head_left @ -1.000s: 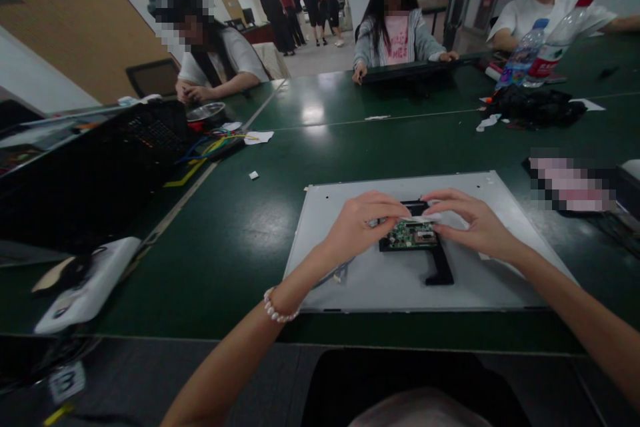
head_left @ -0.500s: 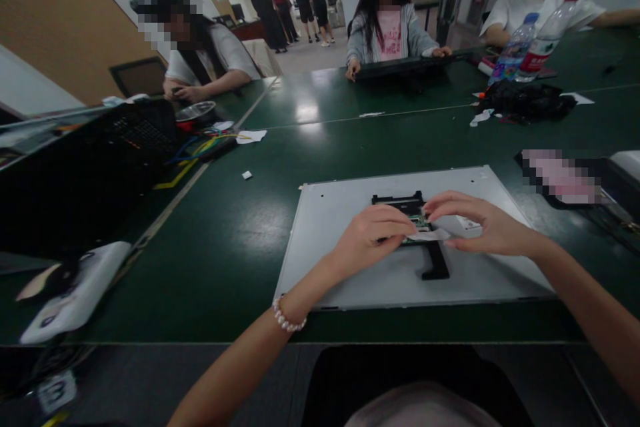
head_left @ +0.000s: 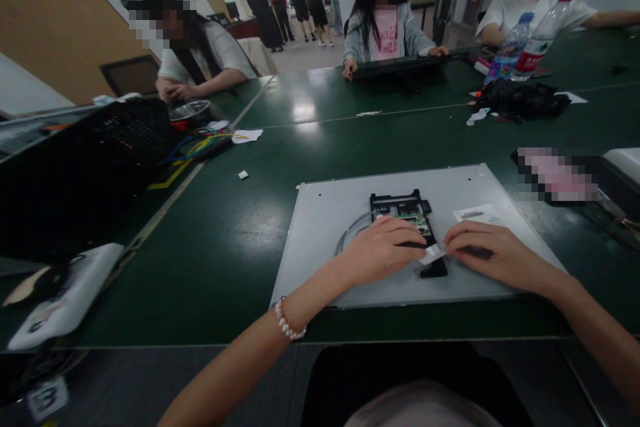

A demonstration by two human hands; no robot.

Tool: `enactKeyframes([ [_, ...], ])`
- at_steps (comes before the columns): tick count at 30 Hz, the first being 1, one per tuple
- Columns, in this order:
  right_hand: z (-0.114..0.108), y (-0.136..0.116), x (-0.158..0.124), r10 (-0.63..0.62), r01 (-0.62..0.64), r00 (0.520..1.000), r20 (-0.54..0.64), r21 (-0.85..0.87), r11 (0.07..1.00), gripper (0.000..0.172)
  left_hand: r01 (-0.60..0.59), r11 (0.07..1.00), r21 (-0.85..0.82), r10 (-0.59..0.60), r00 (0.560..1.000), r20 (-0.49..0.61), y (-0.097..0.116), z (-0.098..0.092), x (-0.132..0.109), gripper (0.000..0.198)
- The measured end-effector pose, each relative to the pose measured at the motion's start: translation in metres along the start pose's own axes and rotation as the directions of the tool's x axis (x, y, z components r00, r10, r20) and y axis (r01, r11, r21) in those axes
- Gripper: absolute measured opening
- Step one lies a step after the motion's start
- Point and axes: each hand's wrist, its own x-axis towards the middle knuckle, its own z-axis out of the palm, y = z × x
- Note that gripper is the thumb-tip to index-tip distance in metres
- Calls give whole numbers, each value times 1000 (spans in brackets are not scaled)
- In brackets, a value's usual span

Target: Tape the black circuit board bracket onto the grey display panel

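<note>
A small white strip (head_left: pixel 432 254), paper or tape by its look, stretches between my two hands. My right hand (head_left: pixel 487 252) pinches its right end between thumb and fingertips. My left hand (head_left: pixel 385 250) has its fingers closed at the left end, with the thumb hidden below. Under my left hand lies a black plastic bracket (head_left: pixel 395 198) carrying a green circuit board (head_left: pixel 417 219), partly covered by the fingers. A grey cable (head_left: pixel 349 230) curves out left of the bracket. Everything rests on a flat silver panel (head_left: pixel 315 240) with a white label (head_left: pixel 475 212) right of the bracket.
A large black panel (head_left: pixel 75 193) and coloured wires (head_left: pixel 200 145) are at the left. A white object (head_left: pixel 65 300) lies near the front left. Bottles (head_left: pixel 537 47), a black bundle (head_left: pixel 525 99) and a phone-like item (head_left: pixel 555 173) lie right. Several people sit or stand beyond.
Both hands have moved slightly down toward me with the white strip. My right hand, open before, has closed on the strip's right end. More of the board and the grey cable show.
</note>
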Motion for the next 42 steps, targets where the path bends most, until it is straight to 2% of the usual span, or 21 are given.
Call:
enactKeyframes([
  [3,4,-2,0,3,-3,1000,11,-9,1000,17,-11,1000,24,10,999,47,1,-2,0,25],
  [7,6,-3,0,10,-10,1000,25,-4,1000,16,-46,999,12,46,997,54,9,-7,0,32],
  [13,6,-1,-1,20,-20,999,26,25,999,17,-96,995,41,92,993,75,22,-3,5,23],
  [17,5,-1,0,30,-31,999,34,34,999,19,-93,995,21,90,990,112,22,2,6,20],
  [22,5,-5,1,43,-44,998,40,6,999,21,-69,997,-30,72,992,105,19,4,5,20],
  [31,5,1,-2,95,-96,995,-17,-70,993,18,-74,997,-9,75,992,102,20,5,0,21],
  [34,6,5,-7,108,-109,994,-19,-86,990,17,-57,998,2,56,992,115,21,-3,0,21],
  [36,5,5,-10,114,-120,991,-68,-92,989,16,-34,999,-4,34,994,99,20,-13,-1,21],
  [39,2,3,-13,118,-140,971,-209,-96,985,16,18,999,-44,-17,1000,16,11,-35,-7,23],
  [42,-2,0,-16,114,-157,926,-359,-93,983,17,140,988,-73,-147,983,-111,-15,-60,-26,24],
])
